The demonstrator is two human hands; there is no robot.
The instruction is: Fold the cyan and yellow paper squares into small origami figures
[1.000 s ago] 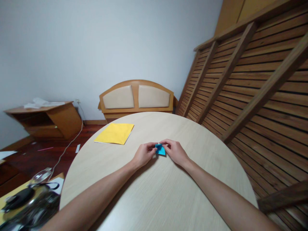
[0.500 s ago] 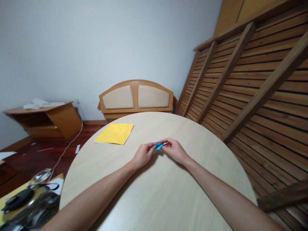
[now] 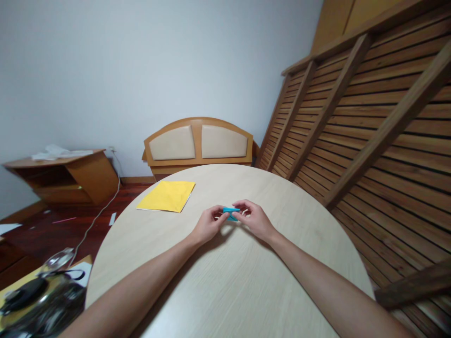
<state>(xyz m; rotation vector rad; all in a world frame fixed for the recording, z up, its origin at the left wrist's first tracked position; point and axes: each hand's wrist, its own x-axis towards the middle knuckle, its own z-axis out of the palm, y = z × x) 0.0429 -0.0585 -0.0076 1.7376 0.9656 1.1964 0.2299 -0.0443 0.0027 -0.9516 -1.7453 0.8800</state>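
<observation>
Head view: left hand (image 3: pixel 207 225), right hand (image 3: pixel 259 222) angled inward, pinching blue paper (image 3: pixel 231 211).

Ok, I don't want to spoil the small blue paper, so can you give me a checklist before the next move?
1. Left hand on the blue paper: ok, thumb and fingers at its left end.
2. Right hand on it: ok, at the right end.
3. Edges and folds lined up: cannot tell, too small and partly covered by fingers.
4. Yellow paper apart from both hands: ok, it lies beyond the left hand, toward the left.
5. Yellow paper fully on the round table: ok.
</observation>
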